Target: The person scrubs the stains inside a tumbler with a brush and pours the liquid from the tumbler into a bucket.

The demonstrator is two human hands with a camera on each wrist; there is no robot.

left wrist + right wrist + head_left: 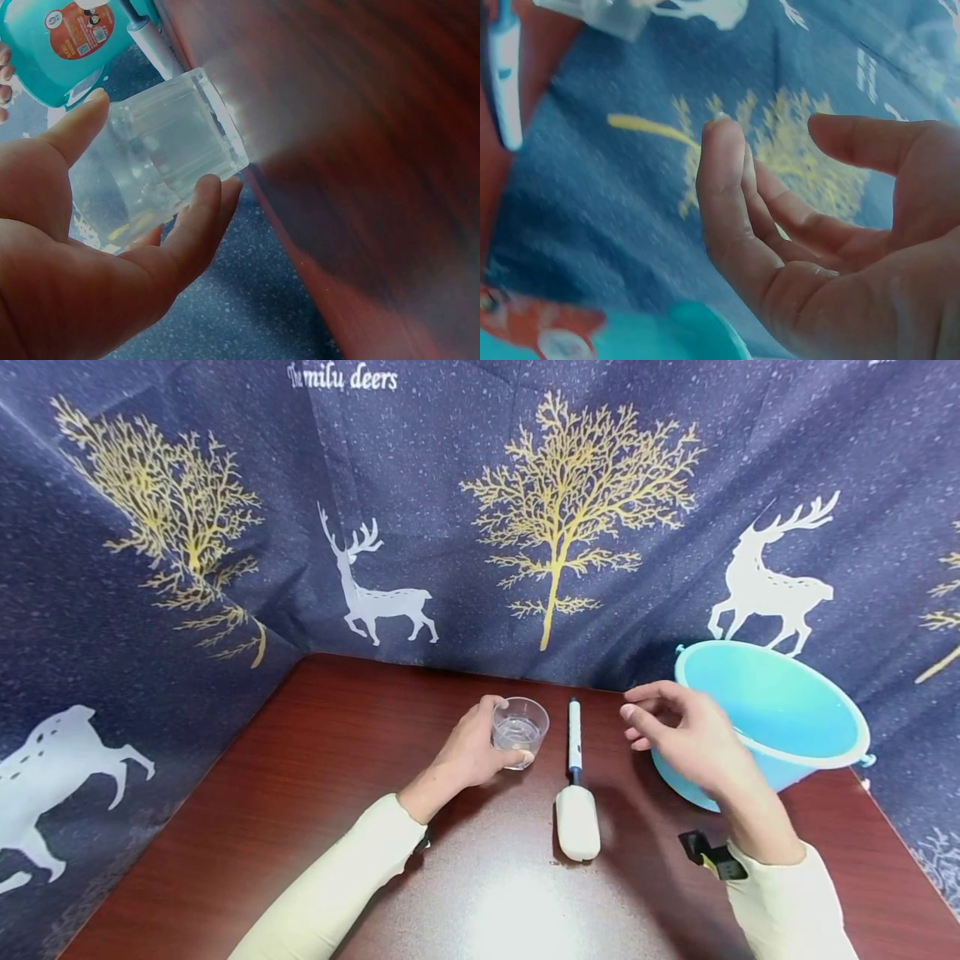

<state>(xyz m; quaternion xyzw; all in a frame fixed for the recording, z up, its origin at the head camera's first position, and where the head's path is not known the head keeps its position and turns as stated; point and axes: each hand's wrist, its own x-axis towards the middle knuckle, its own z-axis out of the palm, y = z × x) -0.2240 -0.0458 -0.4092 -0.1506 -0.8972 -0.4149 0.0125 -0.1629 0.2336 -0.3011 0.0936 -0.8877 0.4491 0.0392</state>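
My left hand [471,745] grips a clear cup [519,728] by its side, with the thumb on the near side and the fingers round the far side. Clear liquid shows in the cup. In the left wrist view the cup's base [225,124] overlaps the tabletop. To the cup's right lies a sponge bottle brush [578,823], its white head toward me and its handle [574,735] pointing away. My right hand [697,737] hovers beside the blue bucket [750,683] with loosely bent fingers [724,195]. Nothing lies between its thumb and fingertips.
The bucket stands at the back right of the dark red wooden table [315,752], with an orange label [79,30] on its side. A dark blue cloth [420,485] printed with deer and yellow trees hangs behind the table.
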